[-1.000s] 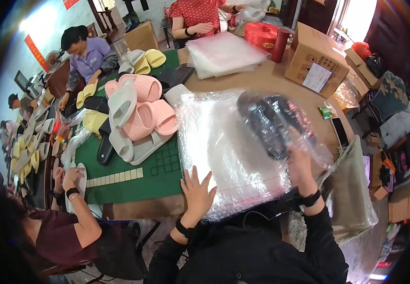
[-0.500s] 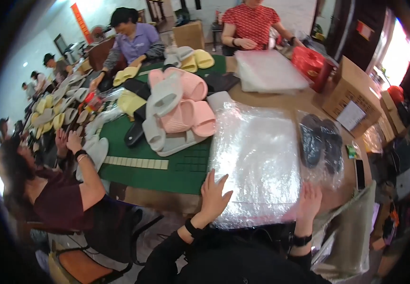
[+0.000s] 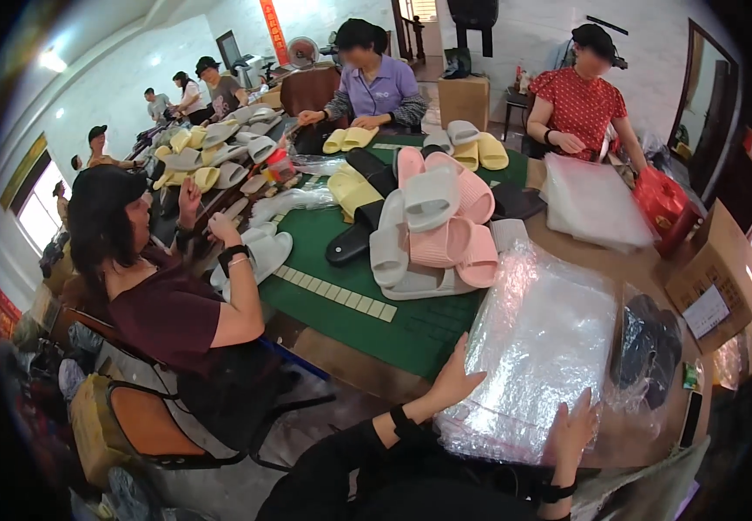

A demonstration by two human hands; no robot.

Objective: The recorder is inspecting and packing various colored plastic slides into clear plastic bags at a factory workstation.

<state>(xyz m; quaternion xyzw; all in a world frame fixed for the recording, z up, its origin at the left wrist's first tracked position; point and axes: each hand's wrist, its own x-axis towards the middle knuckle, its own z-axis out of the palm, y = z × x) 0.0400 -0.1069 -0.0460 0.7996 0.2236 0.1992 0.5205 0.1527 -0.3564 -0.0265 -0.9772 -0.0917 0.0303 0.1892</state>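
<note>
A stack of clear plastic bags (image 3: 541, 347) lies in front of me at the table's near edge, shiny and creased. My left hand (image 3: 454, 380) rests at the stack's left edge, fingers stretched out and thumb apart. On the right near part of the stack lies my right hand (image 3: 574, 427), its fingers spread over the plastic. Neither hand holds anything. Right of the stack, a dark pair of slippers (image 3: 645, 347) sits inside a clear bag. Beyond my left hand rises a heap of pink and grey slippers (image 3: 437, 221) on the green mat (image 3: 324, 300).
A person in maroon (image 3: 168, 295) sits at the left, one in purple (image 3: 380, 87) and one in red (image 3: 584, 104) across the table. A carton (image 3: 710, 269), a red bag (image 3: 661, 208) and another bag stack (image 3: 597, 204) stand at the right. A phone (image 3: 691, 419) lies near the edge.
My view has swung left and up, so the scene sits further right and lower. My right hand has come inward onto the bag stack; my left hand stays at its left edge.
</note>
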